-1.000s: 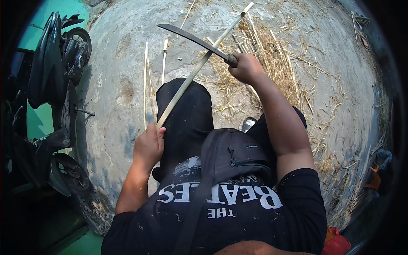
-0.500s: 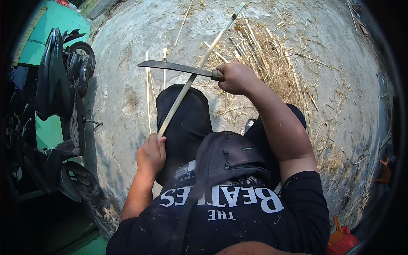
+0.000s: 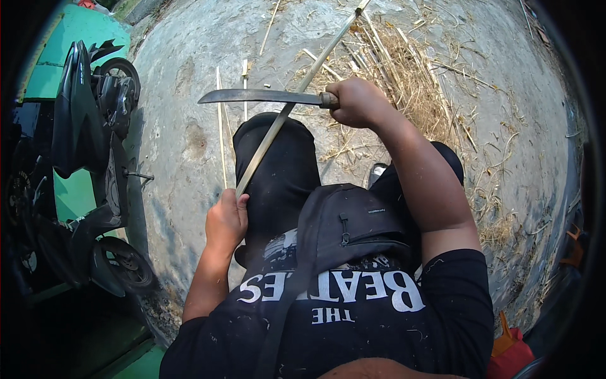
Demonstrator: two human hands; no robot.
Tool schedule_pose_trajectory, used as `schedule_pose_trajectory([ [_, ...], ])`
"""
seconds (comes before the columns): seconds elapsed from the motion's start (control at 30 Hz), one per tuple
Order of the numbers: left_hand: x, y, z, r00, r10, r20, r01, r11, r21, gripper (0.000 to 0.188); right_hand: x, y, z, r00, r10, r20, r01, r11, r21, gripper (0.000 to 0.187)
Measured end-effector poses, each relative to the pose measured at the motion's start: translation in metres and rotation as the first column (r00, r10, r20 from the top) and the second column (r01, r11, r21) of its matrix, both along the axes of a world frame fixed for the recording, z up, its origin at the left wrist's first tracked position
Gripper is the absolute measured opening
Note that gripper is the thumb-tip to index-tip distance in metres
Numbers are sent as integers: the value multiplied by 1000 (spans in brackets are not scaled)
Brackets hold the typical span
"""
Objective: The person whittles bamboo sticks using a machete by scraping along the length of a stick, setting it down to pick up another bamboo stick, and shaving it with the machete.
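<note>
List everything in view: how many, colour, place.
long strip: one, pale, slanting up the middle
knife: one, dark and brown, across the long strip
loose strips: several, pale, ground ahead
shavings: one heap, straw-coloured, ahead right
motorbike: at least one, black, left
green surface: several patches, green, left
sling bag: one, dark grey, waist
unclear item: one, red and orange, lower right
ground: one, grey, beneath
trousers: one pair, black, legs
shirt: one, black, torso
left hand: one, bare, gripping long strip
right hand: one, bare, gripping knife
</note>
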State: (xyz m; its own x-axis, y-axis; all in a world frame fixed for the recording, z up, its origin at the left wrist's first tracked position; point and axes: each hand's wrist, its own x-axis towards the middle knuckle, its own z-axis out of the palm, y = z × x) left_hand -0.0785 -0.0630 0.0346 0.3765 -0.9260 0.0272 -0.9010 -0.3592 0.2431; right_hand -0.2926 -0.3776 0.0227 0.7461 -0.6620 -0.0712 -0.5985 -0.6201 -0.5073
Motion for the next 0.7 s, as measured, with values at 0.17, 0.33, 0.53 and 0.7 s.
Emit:
schedule_pose_trajectory([
  [0.17,9,-18,5,1000,-24,13,23,999,35,31,-9,-39,-18,956,-292,21,288,953,93,17],
  [0.33,8,-2,-1,999,-29,-21,29,1000,-3,32,7,8,-12,997,38,68,-27,988,-149,14],
  [0.53,11,-21,9,999,-45,-22,47,997,58,33,-21,-61,-32,957,-283,-62,287,954,83,24],
  [0.7,9,-5,0,998,-32,-58,33,999,16,35,4,2,-6,997,-29,69,33,998,-59,21],
])
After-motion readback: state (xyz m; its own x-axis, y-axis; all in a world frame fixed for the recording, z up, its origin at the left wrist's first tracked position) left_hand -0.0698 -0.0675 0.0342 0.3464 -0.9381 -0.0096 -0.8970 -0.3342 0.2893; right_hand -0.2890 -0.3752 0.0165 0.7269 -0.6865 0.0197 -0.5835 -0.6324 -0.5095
